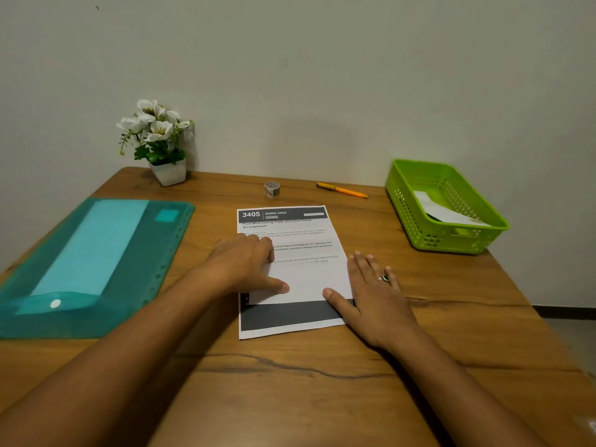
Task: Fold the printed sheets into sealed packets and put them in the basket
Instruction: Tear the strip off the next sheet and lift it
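A printed sheet (290,233) headed "3405 DINING AREA" lies flat on the wooden table (290,382), with a white flap folded over its lower middle and a dark band below. My left hand (245,266) lies flat on the sheet's left side, thumb on the flap. My right hand (371,285), wearing a ring, lies flat at the sheet's right edge, thumb pressing the flap's lower corner. A green basket (483,217) stands at the right with a white folded packet (442,211) inside. A roll of clear tape (272,189) sits behind the sheet.
A teal plastic document folder (90,262) lies at the left. A small white pot of white flowers (161,143) stands at the back left against the wall. An orange pen (343,190) lies at the back, between tape and basket.
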Demonstrator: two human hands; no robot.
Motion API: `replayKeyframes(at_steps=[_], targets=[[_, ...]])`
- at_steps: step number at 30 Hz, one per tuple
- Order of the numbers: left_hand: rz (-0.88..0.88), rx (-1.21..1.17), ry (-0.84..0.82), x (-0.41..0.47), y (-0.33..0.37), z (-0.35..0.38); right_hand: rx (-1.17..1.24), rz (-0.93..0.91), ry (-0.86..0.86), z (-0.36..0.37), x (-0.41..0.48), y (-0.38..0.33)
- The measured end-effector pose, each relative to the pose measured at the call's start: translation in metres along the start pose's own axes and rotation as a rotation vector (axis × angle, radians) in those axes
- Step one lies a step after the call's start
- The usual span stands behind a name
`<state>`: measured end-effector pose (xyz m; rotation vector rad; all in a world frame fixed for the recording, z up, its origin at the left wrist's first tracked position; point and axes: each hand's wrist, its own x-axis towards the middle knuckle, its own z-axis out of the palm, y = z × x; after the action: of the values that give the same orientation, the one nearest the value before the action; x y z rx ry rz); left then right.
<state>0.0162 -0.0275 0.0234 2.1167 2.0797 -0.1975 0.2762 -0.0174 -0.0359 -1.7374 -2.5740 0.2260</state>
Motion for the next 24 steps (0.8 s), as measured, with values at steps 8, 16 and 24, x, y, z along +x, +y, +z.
replayKeyframes(at_steps=[8,16,24], targets=[[-0.023,-0.045,-0.032,0.002,0.004,-0.002,0.001,-0.007,0.011,0.0,0.0,0.001],[-0.054,-0.048,-0.05,0.0,0.008,-0.005,-0.001,-0.011,0.018,0.0,0.0,0.002],[-0.078,-0.32,-0.019,0.002,0.001,0.001,0.013,-0.017,0.018,-0.001,-0.001,0.001]])
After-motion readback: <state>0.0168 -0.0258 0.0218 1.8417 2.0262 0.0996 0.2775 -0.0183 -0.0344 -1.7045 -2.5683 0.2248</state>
